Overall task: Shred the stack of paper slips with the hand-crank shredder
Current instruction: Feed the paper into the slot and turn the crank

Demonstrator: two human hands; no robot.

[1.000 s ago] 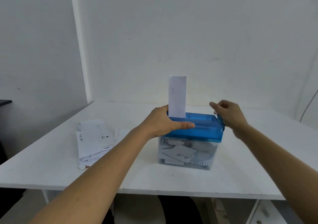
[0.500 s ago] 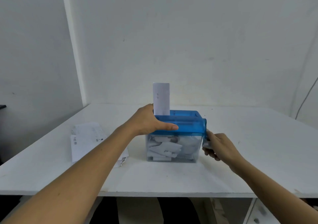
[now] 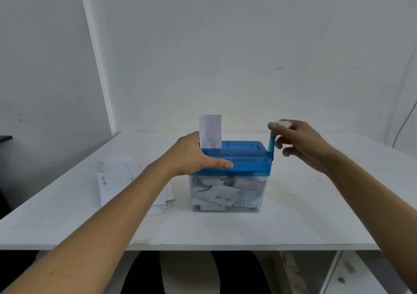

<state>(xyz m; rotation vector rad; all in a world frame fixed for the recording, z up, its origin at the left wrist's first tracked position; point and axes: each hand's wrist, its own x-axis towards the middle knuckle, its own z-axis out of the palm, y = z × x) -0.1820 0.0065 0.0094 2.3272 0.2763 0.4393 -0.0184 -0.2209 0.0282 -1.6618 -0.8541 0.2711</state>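
The hand-crank shredder has a blue lid on a clear bin holding cut paper. It stands mid-table. A white paper slip sticks upright out of the lid's slot at the left. My left hand grips the lid's left end, thumb along the front edge. My right hand pinches the white knob of the blue crank, which points up at the lid's right side. The stack of paper slips lies on the table to the left, partly behind my left forearm.
The white table runs to a wall behind and a corner at the left. A thin cable hangs at the far right. A white drawer unit sits under the table's right side.
My right hand has swung the crank from the bottom of its turn up to the top. The slip stands lower in the slot than a second ago. My left hand stays on the lid.
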